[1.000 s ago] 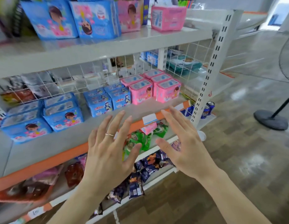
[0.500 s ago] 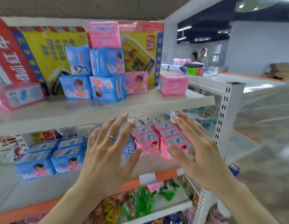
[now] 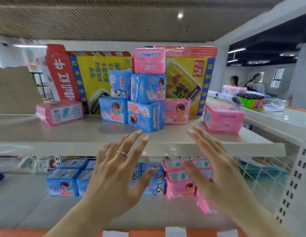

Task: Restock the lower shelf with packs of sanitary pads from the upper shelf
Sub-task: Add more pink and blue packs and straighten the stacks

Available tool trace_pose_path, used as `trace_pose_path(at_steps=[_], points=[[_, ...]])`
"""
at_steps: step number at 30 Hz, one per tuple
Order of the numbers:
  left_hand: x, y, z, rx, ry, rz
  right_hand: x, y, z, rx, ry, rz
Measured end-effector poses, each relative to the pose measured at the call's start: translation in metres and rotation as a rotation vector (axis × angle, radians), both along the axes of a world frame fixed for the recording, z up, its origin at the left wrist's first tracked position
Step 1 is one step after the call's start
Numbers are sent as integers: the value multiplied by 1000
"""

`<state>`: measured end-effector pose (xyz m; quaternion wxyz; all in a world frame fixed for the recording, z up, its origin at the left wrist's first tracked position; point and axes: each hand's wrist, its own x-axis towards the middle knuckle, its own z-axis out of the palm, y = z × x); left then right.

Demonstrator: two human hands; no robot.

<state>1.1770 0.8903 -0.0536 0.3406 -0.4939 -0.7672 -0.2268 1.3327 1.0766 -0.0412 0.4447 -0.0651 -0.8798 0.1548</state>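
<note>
On the upper shelf (image 3: 80,147) stands a stack of blue pad packs (image 3: 145,115) with a pink pack (image 3: 149,60) on top. Another pink pack (image 3: 177,111) leans behind it, one (image 3: 223,118) sits at the right and one (image 3: 60,112) lies at the left. The lower shelf (image 3: 29,199) holds rows of blue packs (image 3: 62,181) and pink packs (image 3: 180,183). My left hand (image 3: 118,171) and my right hand (image 3: 217,170) are raised with fingers spread, empty, fingertips just below the stack at the upper shelf's front edge.
Large red and yellow cartons (image 3: 90,77) stand behind the packs. A white perforated upright (image 3: 297,177) and wire mesh (image 3: 256,170) bound the shelf on the right. Two people (image 3: 246,82) stand far off behind a neighbouring shelf (image 3: 277,120) with coloured goods.
My view has tilted up from the lower shelves to the upper shelf. Both open hands have risen with it toward the stacked packs, still holding nothing.
</note>
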Motion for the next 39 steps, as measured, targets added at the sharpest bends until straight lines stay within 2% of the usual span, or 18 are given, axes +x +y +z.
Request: trace_pose_path(at_steps=[8,15,20,27,32,36,39], points=[[-88,25,28,89,78,-63,-79,23,33,89,-15,-52],[-154,64,106,152,214,-79,-142,45,102,145,25,-124],[-176,103,158,180,350,-63,-172,58,123,165,44,-176],[-193,166,196,57,411,29,-167,67,109,154,33,-259],[-192,184,202,121,360,68,-140,73,102,107,11,-288],[-182,181,200,218,368,-33,-118,71,100,70,13,-297],[-160,164,196,330,323,-203,-100,68,96,61,23,-300]])
